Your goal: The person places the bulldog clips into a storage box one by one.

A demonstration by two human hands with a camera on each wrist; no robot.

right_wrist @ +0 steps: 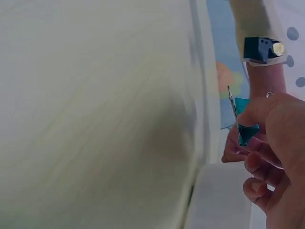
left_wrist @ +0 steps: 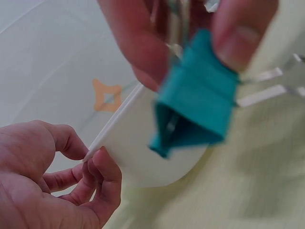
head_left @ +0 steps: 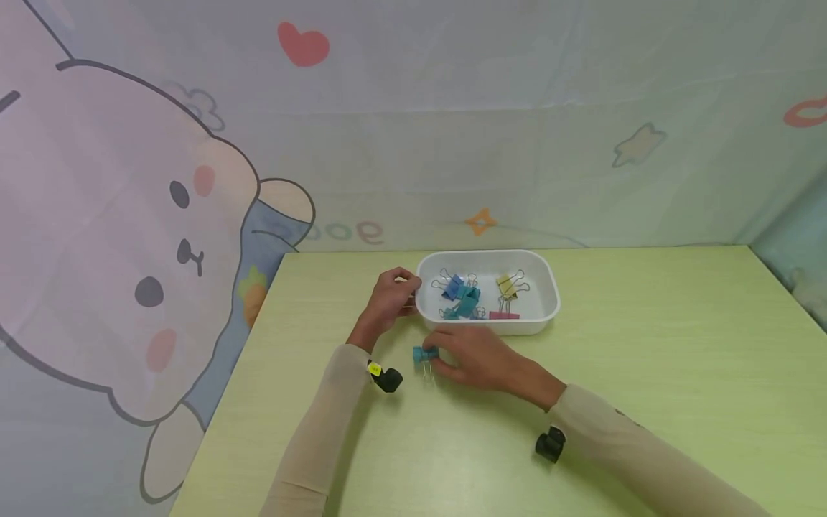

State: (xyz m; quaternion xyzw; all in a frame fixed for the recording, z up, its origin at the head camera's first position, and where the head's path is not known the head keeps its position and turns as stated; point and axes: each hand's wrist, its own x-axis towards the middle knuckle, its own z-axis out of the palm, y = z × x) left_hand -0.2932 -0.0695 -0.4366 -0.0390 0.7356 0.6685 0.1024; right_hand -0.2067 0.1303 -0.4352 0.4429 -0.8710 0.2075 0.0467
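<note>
A teal binder clip [left_wrist: 198, 95] with silver wire handles is pinched between the thumb and fingers of my right hand [head_left: 478, 357], just in front of a white tray [head_left: 545, 323]. In the right wrist view the same clip [right_wrist: 245, 125] shows beyond the thumb. My left hand [head_left: 390, 298] grips the tray's left rim; the left wrist view shows its thumb and fingers [left_wrist: 108, 167] on that edge. Inside the tray lie several binder clips: a blue one [head_left: 452, 287], teal ones [head_left: 468, 301], a yellow one [head_left: 507, 287] and a pink one [head_left: 504, 315], partly hidden by the front wall.
The tray stands near the back of a pale yellow-green table [head_left: 646, 345]. Behind it hangs a printed cloth [head_left: 400, 158] with a cartoon animal and a red heart. A small black camera is strapped at each wrist.
</note>
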